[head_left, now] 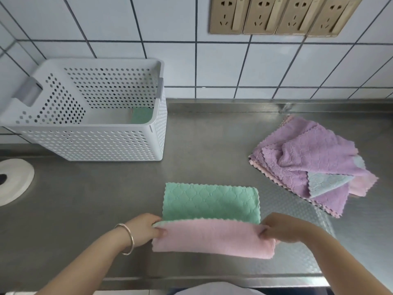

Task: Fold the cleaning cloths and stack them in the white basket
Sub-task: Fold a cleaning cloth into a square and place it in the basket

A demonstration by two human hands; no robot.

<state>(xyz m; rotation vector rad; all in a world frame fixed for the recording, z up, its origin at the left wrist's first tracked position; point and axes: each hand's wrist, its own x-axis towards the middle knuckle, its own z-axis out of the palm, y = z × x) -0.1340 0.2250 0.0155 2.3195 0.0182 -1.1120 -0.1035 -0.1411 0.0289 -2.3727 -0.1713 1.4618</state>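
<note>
Currently, by line:

Cloth in hand: a square two-sided microfibre cleaning cloth [210, 218], green on one face and pink on the other, lies on the brushed steel counter [212, 133] between the two hands; its near edge is lifted and turned over so the pink underside shows, which reads as the first fold being brought toward the far edge.

Left hand [146, 228]: pinches the left corner of the raised pink edge, fingers curled round the fabric; a thin metal bangle [128, 238] sits on the wrist.

Right hand [278, 227]: pinches the opposite corner in the same way, so the edge stays taut and level and the fold should land square.

Stage: likely half-fold under way, not yet laid flat.

Unfolded pile: a loose heap of purple, pink and pale blue cleaning cloths [312, 162] lies beyond the right hand, near but apart from the cloth being folded, within easy reach for the next pick.

White basket [95, 143]: a perforated white plastic basket with grey handles stands beyond the left hand against the tiled wall [170, 64]; a green folded cloth [142, 116] already shows at its bottom right corner.

Beyond: a row of tan wall sockets [276, 15] above the right hand.
</note>
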